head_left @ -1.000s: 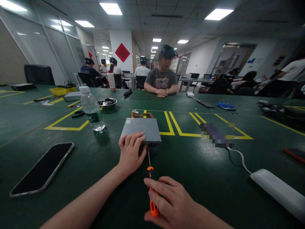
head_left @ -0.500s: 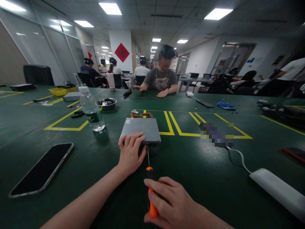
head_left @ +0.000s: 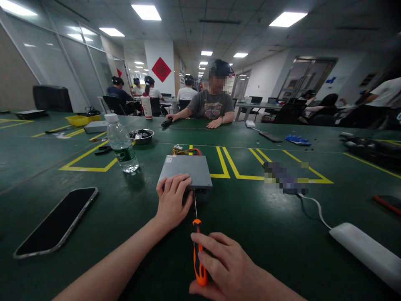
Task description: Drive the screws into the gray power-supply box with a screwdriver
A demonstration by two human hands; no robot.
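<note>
A grey metal box (head_left: 188, 166) with a bundle of coloured wires (head_left: 189, 151) behind it lies on the green table. My left hand (head_left: 173, 198) rests on its front left corner, fingers over the top and thumb at the front face. An orange and black screwdriver (head_left: 199, 265) points away from me, its thin shaft reaching the front face of the box near my left thumb. My right hand (head_left: 219, 263) holds the screwdriver's handle between thumb and fingers. Whether the tip sits in a screw is too small to tell.
Left of the box stand a water bottle (head_left: 123, 146) and a metal bowl (head_left: 141, 136); a phone (head_left: 58, 221) lies nearer. At right are a white power strip (head_left: 363, 251) and a blurred dark object (head_left: 286, 177). A person (head_left: 213, 100) sits opposite.
The screwdriver handle has turned in my right hand, whose fingers have shifted slightly. Across the table, the person's hand has moved onto a black object.
</note>
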